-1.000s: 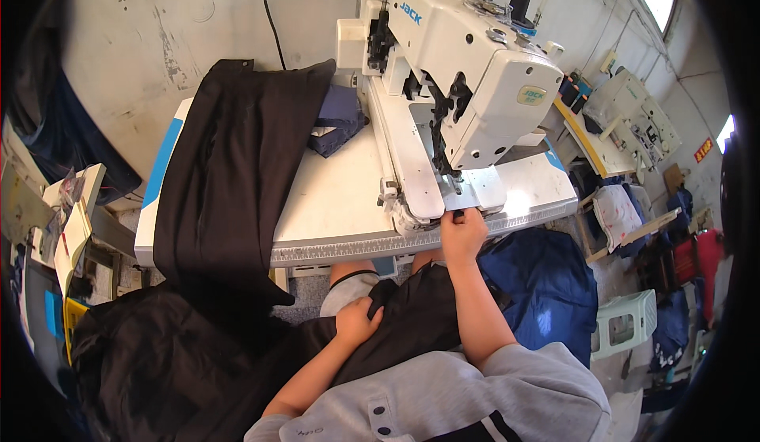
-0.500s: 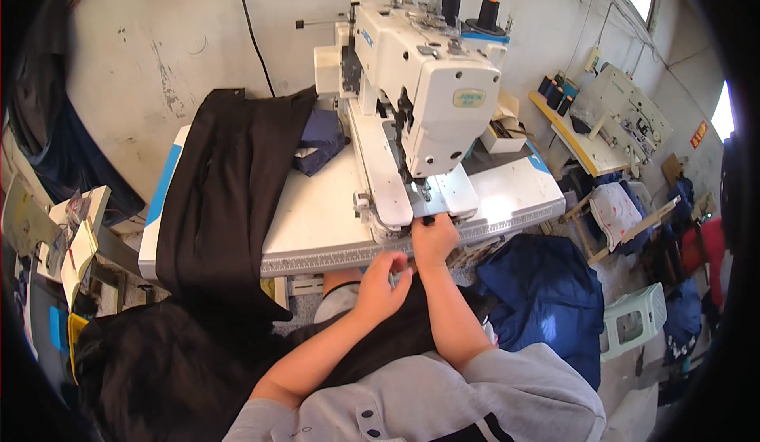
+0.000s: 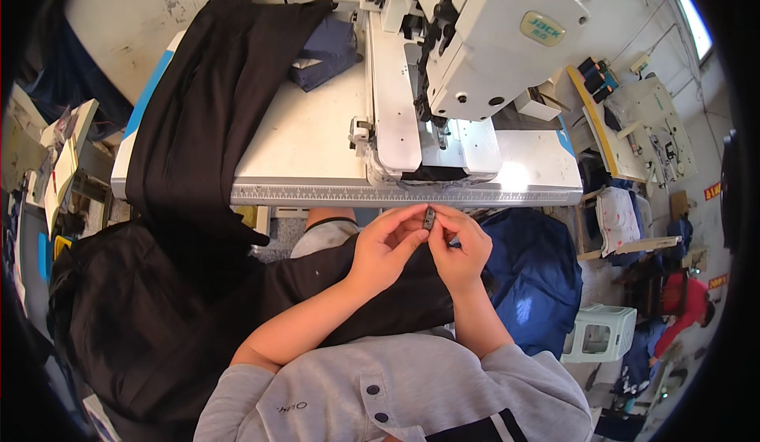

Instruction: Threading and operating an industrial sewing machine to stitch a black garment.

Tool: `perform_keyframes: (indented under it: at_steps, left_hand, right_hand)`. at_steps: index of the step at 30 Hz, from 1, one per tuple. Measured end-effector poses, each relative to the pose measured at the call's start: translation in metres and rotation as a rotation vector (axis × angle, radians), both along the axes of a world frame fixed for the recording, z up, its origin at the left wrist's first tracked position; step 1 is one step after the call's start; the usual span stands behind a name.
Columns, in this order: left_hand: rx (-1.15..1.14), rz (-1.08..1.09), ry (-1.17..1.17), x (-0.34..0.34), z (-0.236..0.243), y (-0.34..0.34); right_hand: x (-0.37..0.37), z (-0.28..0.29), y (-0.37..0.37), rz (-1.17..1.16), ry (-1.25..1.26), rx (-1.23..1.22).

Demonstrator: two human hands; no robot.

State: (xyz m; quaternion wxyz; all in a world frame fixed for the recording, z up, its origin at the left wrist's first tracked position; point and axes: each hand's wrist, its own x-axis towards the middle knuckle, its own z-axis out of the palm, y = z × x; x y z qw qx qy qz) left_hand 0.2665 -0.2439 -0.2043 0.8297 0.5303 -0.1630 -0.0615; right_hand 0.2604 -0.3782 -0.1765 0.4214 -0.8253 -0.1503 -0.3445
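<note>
Just off the table's front edge, my left hand [image 3: 385, 250] and my right hand [image 3: 461, 249] meet fingertip to fingertip. Between them they pinch a small dark grey, metal-looking oblong piece [image 3: 429, 219]; its exact kind I cannot make out. Beyond the hands stands a white industrial sewing machine [image 3: 507, 42], its needle area [image 3: 440, 133] lit over a pale metal plate. Black cloth [image 3: 380, 299] lies across my lap, below my forearms.
Black trouser-like cloth [image 3: 214, 86] hangs over the left of the white table [image 3: 277, 153], beside a folded navy piece [image 3: 328, 54]. Blue fabric [image 3: 530, 268] and a pale green stool [image 3: 600, 333] are at right. Farther right, a person in red [image 3: 682, 303] bends over.
My right hand has come back from the front of the machine's bed and joined the left. The small grey piece now shows between both hands. My view has shifted closer to the machine.
</note>
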Motion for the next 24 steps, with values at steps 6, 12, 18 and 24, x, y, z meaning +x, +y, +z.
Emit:
perform_keyframes:
  at_steps: [6,12,18,24]
  left_hand:
    - [-0.167,-0.044,0.016,-0.008,0.001,-0.003]
    - [-0.208,-0.054,0.048,-0.006,-0.001,-0.005]
    - [-0.042,-0.045,0.002,-0.006,0.000,0.006]
    - [0.025,-0.070,-0.038,-0.003,-0.009,0.008]
  right_hand:
    - [0.000,0.005,-0.012,0.152,0.070,0.021]
    - [0.006,0.005,-0.026,0.251,0.203,0.029]
    - [0.013,0.013,-0.039,0.439,0.454,0.039]
    - [0.018,0.005,-0.038,0.507,0.470,0.094]
